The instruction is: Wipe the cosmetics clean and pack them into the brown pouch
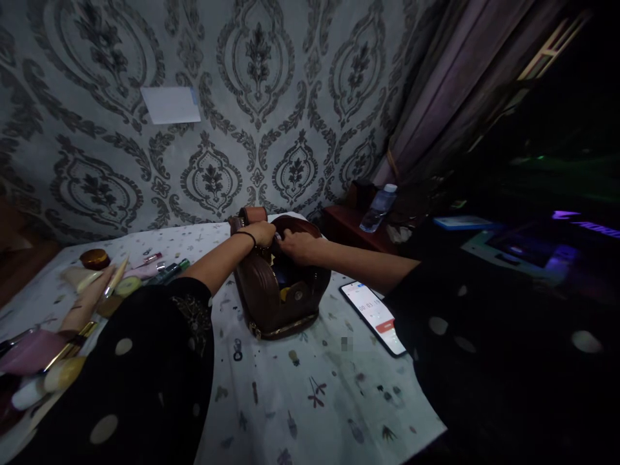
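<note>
- By judgement, the work is partway along: the brown bag [261,300] stands unzipped, with both of the person's hands at its mouth.
- Some things lie inside it, among them a yellow item [284,294]; others lie outside on the desk [271,400], well apart at the bag's 9 o'clock: an amber jar [95,259], a pink item [33,352] and assorted tubes.
- What is left cannot be counted, since the bag's depths are dark and the pictures do not show which of these belong in it.
- The bag sits on the patterned cloth, its main opening facing up and towards the wearer, 12 o'clock being away from the wearer.
- The fingers of the left hand [260,232] are curled at the opening's 11 o'clock edge; whether they grip the rim or something beyond it cannot be told.
- The fingers of the right hand [303,248] are bent close together near 12 o'clock of the opening, their tips just beside the left ones; how far apart they are, and whether they have hold of anything small, is unclear.
- The bag's body and front flap thus lie at 6 o'clock from both sets of fingers.
- A lit phone [363,303] lies at the bag's 4 o'clock, partly under the right sleeve [426,310] in this view.
</note>
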`<state>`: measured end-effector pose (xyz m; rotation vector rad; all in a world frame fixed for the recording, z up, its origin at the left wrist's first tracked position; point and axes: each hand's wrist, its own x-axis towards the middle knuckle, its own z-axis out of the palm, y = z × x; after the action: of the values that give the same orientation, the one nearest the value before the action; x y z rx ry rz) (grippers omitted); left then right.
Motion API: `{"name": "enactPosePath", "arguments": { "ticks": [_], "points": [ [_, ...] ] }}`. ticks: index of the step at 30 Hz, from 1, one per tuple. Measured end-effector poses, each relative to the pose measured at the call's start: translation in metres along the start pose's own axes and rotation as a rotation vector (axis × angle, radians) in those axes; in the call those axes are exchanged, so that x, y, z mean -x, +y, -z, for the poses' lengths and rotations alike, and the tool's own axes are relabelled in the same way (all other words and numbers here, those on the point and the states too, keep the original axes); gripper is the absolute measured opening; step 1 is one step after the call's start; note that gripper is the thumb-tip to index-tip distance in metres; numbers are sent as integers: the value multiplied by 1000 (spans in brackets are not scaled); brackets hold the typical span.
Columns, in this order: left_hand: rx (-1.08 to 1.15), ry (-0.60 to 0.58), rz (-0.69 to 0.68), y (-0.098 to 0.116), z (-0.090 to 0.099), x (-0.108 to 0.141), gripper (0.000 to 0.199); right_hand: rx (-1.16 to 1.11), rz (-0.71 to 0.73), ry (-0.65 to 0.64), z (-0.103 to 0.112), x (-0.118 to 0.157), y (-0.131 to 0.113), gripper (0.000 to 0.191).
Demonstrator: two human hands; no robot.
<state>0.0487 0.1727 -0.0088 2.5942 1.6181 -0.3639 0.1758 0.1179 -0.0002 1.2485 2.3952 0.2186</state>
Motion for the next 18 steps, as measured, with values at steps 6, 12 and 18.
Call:
{"name": "enactPosePath", "arguments": {
  "ticks": [6,12,18],
  "points": [
    [-21,5,41,1,2,2,47,-29,-17,-20,1,2,2,54],
    [-36,4,36,2,7,7,42,-81,2,-81,16,9,6,70],
    [-63,-2,23,7,11,12,40,-48,-25,-35,19,11,3,58]
  ]
}}
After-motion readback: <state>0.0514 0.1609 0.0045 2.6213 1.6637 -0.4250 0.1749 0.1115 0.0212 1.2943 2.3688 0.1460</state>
